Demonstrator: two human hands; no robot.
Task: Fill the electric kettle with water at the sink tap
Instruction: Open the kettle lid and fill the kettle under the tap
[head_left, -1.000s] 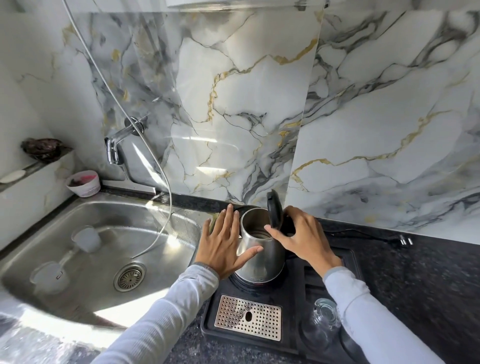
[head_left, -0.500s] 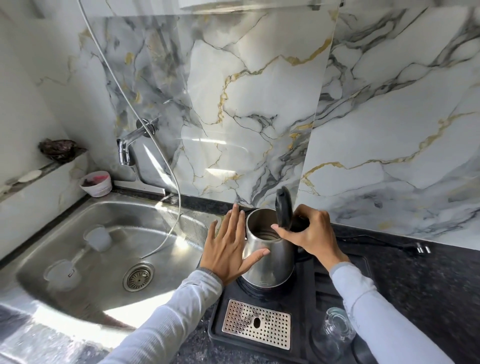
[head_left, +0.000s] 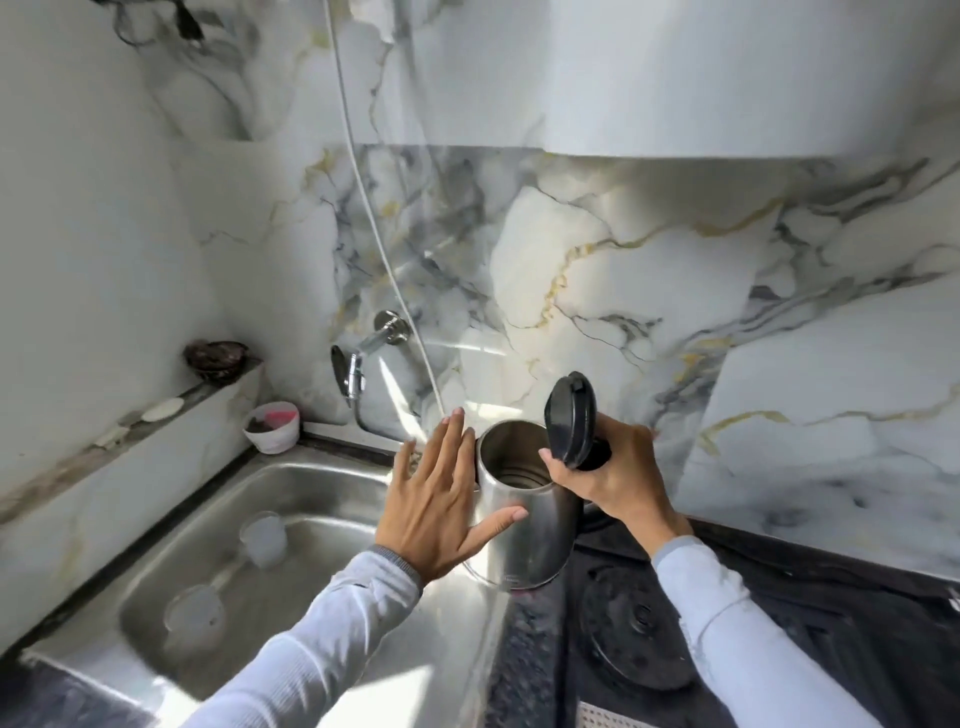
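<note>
A steel electric kettle (head_left: 524, 530) hangs in the air above the sink's right rim, its black lid (head_left: 569, 418) flipped up and its mouth open. My right hand (head_left: 608, 475) is shut on the kettle's black handle. My left hand (head_left: 441, 499) lies flat against the kettle's left side with fingers spread, thumb across its front. The kettle's round black base (head_left: 631, 629) sits bare on the black tray, right of the sink. The chrome tap (head_left: 358, 364) juts from the marble wall above the steel sink (head_left: 322, 483), up and left of the kettle.
Two clear plastic cups (head_left: 262, 538) (head_left: 195, 618) lie in the sink basin. A small white bowl (head_left: 272, 426) stands at the sink's back corner. A white cord (head_left: 374, 228) hangs down the wall beside the tap. A dark object (head_left: 215, 358) rests on the left ledge.
The kettle has come up off its base and moved left toward the sink, carried by my right hand with my left hand steadying its side. The base is now uncovered.
</note>
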